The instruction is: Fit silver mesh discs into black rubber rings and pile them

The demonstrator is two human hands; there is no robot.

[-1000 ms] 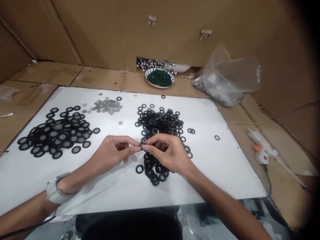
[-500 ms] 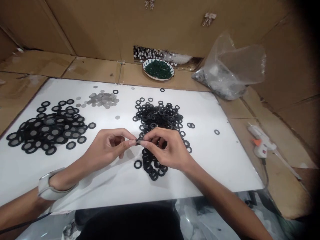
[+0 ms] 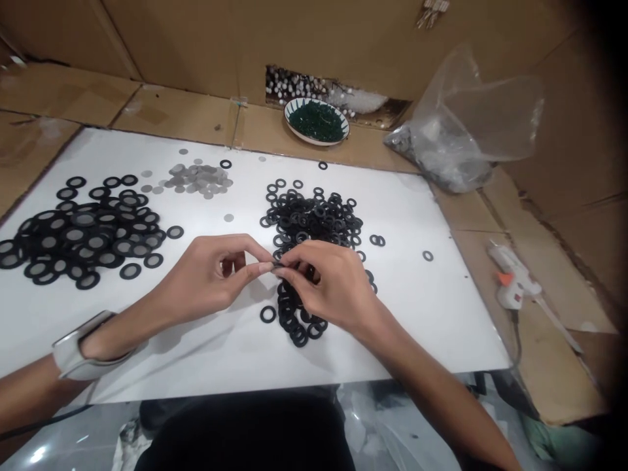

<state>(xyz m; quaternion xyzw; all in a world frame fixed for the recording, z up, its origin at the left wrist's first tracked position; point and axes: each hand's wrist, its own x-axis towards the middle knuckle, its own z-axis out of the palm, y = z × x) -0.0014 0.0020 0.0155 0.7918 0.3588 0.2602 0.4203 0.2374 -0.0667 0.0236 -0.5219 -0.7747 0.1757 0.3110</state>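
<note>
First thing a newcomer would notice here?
Both hands meet at the centre of the white board, the left hand and right hand pinching one small black ring between their fingertips. Behind them lies a heap of open black rings; far left, a pile of mesh-filled rings, with loose grey discs beyond.

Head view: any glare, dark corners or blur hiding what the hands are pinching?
Head view: right edge and corner fall into dark vignette; white board evenly lit, soft shadows under both hands. Left hand and right hand meet fingertip to fingertip on a small ring, mostly covered, detail unclear.
</note>
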